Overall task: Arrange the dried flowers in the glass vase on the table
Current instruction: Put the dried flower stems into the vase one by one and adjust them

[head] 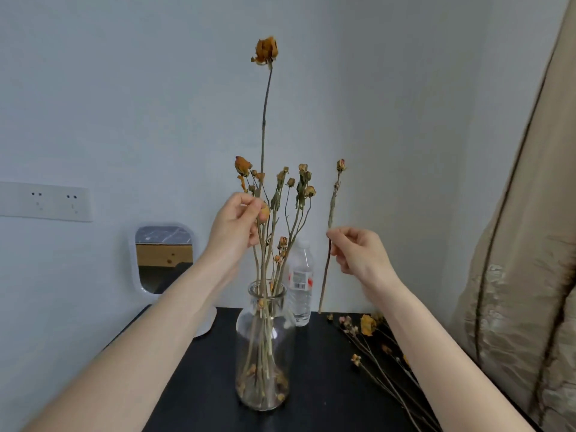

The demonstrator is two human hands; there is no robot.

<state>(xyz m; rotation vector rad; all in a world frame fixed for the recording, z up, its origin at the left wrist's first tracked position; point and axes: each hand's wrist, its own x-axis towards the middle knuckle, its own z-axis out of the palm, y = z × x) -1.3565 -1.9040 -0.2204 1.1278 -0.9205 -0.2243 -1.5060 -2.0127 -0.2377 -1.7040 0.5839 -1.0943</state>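
Note:
A clear glass vase (265, 353) stands on the black table (327, 385) and holds several dried flowers (290, 188). One tall dried rose (266, 50) rises far above the rest. My left hand (238, 221) pinches its stem among the other stems, well above the vase mouth. My right hand (358, 252) pinches a single dried flower stem (331, 219), held upright to the right of the vase, its lower end hanging just above the table. More dried flowers (374, 341) lie loose on the table at the right.
A plastic water bottle (300, 285) stands just behind the vase. A small white-framed mirror (163, 258) stands at the back left by the wall, under a wall socket (46, 201). A beige curtain (523, 244) hangs along the right side.

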